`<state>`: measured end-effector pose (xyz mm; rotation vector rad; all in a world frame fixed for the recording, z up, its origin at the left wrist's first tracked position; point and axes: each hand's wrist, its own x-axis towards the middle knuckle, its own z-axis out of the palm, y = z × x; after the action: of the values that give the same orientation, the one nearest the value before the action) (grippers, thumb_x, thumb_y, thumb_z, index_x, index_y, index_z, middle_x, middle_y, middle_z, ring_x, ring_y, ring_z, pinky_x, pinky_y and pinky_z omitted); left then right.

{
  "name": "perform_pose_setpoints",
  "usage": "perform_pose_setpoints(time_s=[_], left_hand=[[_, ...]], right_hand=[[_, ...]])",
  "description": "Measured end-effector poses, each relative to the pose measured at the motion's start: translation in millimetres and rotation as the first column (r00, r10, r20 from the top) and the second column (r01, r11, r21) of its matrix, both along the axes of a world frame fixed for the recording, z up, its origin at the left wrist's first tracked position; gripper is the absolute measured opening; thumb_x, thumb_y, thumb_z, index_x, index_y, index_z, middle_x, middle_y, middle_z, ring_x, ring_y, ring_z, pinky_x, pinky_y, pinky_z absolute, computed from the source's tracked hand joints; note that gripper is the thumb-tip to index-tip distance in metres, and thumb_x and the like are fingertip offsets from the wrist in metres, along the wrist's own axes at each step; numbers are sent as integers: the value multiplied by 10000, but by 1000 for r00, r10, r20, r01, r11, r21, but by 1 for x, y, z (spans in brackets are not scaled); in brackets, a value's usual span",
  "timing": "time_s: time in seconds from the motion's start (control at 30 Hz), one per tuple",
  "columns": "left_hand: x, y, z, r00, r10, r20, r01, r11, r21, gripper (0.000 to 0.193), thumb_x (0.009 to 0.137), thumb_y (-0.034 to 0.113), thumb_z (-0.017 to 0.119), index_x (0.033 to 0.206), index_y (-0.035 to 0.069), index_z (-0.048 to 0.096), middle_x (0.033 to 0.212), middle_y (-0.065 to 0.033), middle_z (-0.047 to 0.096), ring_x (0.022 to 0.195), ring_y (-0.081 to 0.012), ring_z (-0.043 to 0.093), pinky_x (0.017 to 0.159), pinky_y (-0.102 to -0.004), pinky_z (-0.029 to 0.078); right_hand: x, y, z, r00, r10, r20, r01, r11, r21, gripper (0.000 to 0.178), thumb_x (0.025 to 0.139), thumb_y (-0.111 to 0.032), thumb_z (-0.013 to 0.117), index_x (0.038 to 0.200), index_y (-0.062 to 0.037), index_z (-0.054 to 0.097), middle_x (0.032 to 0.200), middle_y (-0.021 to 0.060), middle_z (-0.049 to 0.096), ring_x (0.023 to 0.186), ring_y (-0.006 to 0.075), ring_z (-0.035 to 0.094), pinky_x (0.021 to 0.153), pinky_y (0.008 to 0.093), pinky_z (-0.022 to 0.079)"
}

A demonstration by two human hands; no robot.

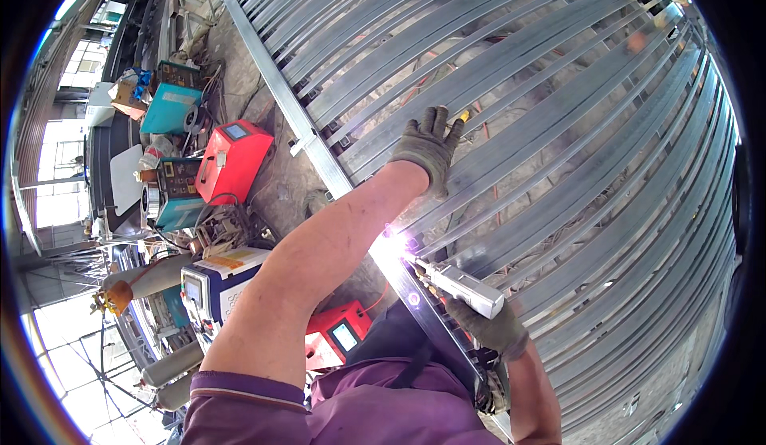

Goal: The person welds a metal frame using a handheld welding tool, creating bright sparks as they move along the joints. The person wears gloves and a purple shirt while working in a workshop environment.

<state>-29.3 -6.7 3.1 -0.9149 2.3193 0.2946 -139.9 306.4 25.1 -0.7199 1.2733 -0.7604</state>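
Note:
My left hand (431, 148), in a grey-green work glove, lies with its fingers outstretched on one of the long flat metal bars (511, 140). My right hand (491, 332), gloved the same way, grips a silver handheld welding gun (467, 287). The gun's nozzle points up and left to the edge rail (313, 148), where the bar ends meet it. A bright white-violet arc (393, 244) glows at the tip, and its glare hides the joint. My left forearm crosses over the rail, beyond the arc.
Many parallel bars fill the right side, with gaps between them. Left of the rail stand a red machine with a screen (231, 162), teal machines (171, 108), a white-and-blue unit (214, 289) and gas cylinders (171, 363). Another red machine (339, 335) sits near my body.

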Motion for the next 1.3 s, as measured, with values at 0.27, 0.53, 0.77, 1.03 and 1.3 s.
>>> perform_pose_setpoints(time_s=[0.27, 0.53, 0.77, 1.03, 1.3], left_hand=[[1, 1, -2, 1000, -14, -13, 14, 1000, -9, 1419, 756, 589, 943, 1781, 89, 99, 1822, -292, 120, 1693, -465, 144, 1335, -572, 236], [1, -2, -7, 1000, -18, -5, 18, 1000, -10, 1435, 764, 613, 929, 1785, 93, 64, 1827, -292, 97, 1699, -465, 123, 1348, -567, 210], [1, -1, -5, 1000, -21, -9, 21, 1000, -2, 1460, 757, 629, 934, 1785, 96, 45, 1827, -290, 92, 1698, -465, 121, 1355, -568, 198], [-2, -1, -2, 1000, -17, 0, 17, 1000, 9, 1465, 751, 617, 948, 1784, 96, 49, 1824, -293, 97, 1695, -469, 128, 1353, -577, 201], [-2, -1, -4, 1000, -24, -15, 24, 1000, -4, 1471, 733, 626, 955, 1782, 87, 75, 1819, -300, 111, 1692, -475, 137, 1346, -581, 221]], right_hand=[[-6, -24, 11, 1000, -8, -20, 7, 998, -70, 439, 1028, -238, 834, 1376, 4, 723, 1156, 109, 815, 993, 147, 750, 868, 332, 613], [18, -48, -15, 999, -36, 6, 37, 994, -107, 420, 1022, -236, 837, 1353, 3, 737, 1172, 116, 821, 1033, 146, 771, 869, 334, 620], [25, -52, -25, 996, -32, 80, 39, 995, -89, 429, 1006, -218, 857, 1347, 15, 739, 1194, 110, 822, 1063, 153, 777, 871, 330, 629], [29, -55, -25, 998, -25, 65, 34, 991, -130, 369, 1069, -237, 785, 1343, 5, 735, 1009, 58, 791, 843, 106, 692, 726, 323, 577], [29, -52, -26, 999, 27, 20, -26, 999, -44, 426, 1003, -267, 858, 1327, -10, 755, 1184, 112, 830, 1070, 174, 798, 875, 335, 627]])
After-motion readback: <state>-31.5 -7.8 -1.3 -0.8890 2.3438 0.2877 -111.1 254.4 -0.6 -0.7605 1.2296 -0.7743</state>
